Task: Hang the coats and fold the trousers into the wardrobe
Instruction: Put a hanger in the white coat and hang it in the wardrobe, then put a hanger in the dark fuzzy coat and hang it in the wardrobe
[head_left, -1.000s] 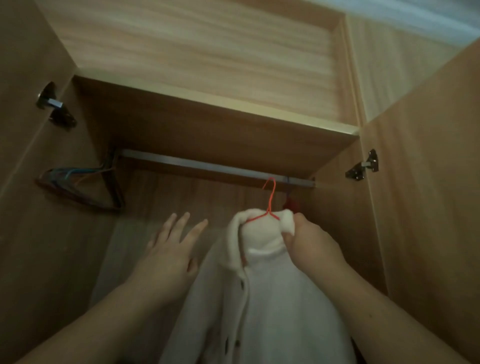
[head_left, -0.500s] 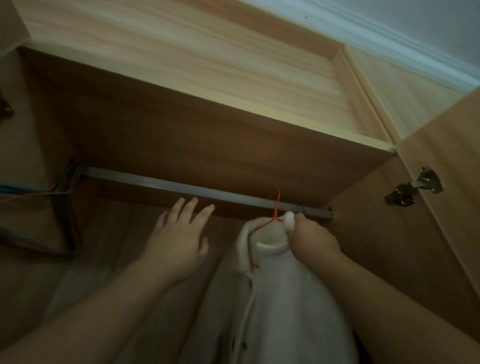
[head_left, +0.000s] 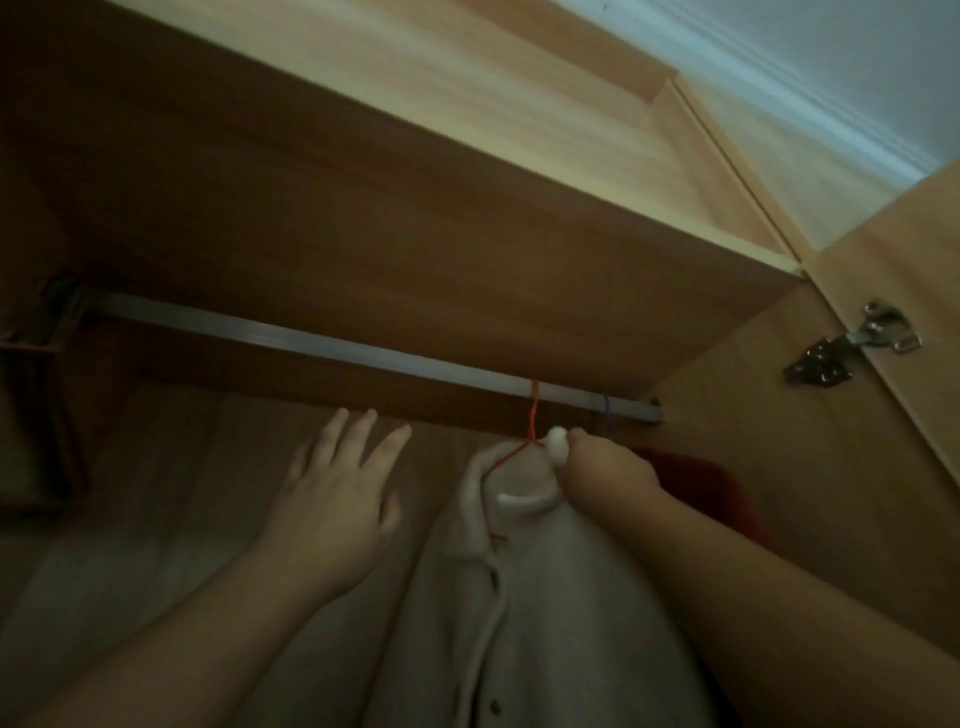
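Collar of white coat (head_left: 545, 597) is gripped by right hand (head_left: 605, 475); its red hanger (head_left: 532, 415) is hooked over wardrobe rail (head_left: 322, 340). Left hand (head_left: 337, 499) is held open, fingers spread, beside coat.

A home bedroom; wooden wardrobe (head_left: 467, 249), hanging rail (head_left: 322, 343).

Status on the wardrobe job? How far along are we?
Done, apparently: a red garment already hangs at the rail's right end on a blue hook. In hand: the white coat; its red hanger is hooked over the rail, the right hand gripping the collar, the left hand open beside it. Left: letting go; no trousers in view.
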